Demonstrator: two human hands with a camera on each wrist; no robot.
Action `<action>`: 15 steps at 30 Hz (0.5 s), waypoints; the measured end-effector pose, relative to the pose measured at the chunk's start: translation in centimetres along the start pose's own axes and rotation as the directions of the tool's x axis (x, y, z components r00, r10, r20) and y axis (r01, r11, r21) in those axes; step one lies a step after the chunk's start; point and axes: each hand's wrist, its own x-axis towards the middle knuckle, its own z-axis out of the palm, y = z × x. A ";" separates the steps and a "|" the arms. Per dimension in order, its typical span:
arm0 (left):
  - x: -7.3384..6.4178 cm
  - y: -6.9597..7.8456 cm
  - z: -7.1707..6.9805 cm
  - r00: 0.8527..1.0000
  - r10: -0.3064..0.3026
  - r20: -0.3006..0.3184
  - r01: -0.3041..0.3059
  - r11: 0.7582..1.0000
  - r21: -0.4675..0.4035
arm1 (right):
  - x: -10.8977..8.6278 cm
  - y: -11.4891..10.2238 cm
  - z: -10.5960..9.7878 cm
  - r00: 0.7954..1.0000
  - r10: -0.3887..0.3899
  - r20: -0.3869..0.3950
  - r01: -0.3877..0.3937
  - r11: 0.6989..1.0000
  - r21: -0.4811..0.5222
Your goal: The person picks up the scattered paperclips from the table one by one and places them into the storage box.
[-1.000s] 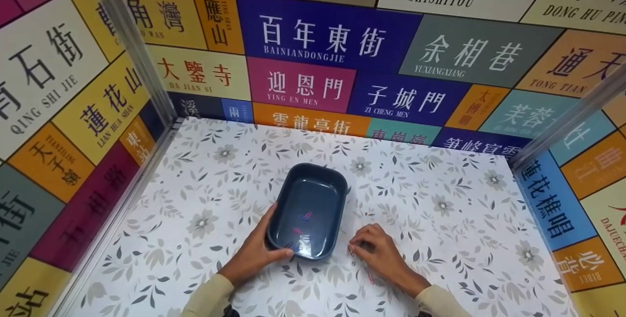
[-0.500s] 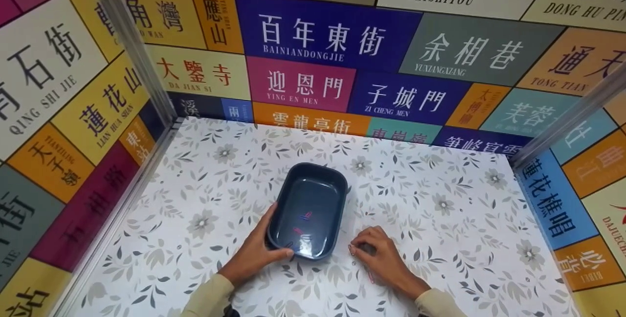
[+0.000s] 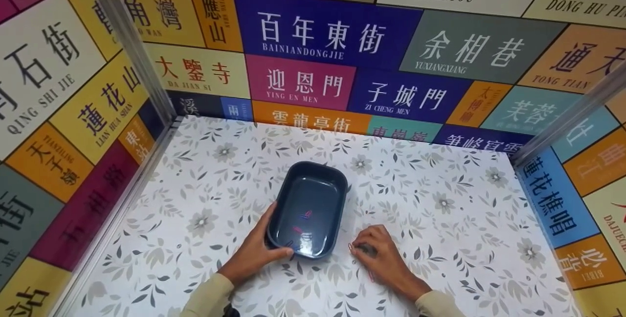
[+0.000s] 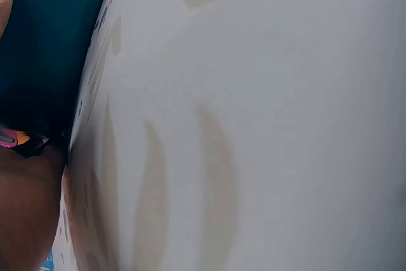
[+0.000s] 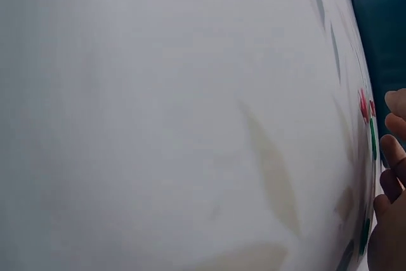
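- Head view: your work looks partway along: a few small pink and blue pieces (image 3: pixel 305 216) lie inside the dark blue dish (image 3: pixel 313 190); a pink piece (image 3: pixel 370 276) remains outside on the table (image 3: pixel 415 185). Your left hand (image 3: pixel 257 256) grips the dish's near-left corner, thumb over the rim. Your right hand (image 3: pixel 385 256) curls just beside the dish, thumb and forefinger narrowed at a reddish piece (image 3: pixel 350 247); whether they pinch it, you cannot tell.
- Left wrist view: your hand shows partly, against the dish.
- Right wrist view: your bent fingers point dishward, their grip unclear.

Dk-blue dish (image 3: pixel 313 192), sm. clips (image 3: pixel 305 216) inside
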 end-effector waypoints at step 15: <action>-0.1 0.1 -0.1 1.000 -0.007 0.008 0.006 1.000 0.008 | -0.8 0.7 -0.2 0.997 -0.067 0.036 0.070 0.992 -0.107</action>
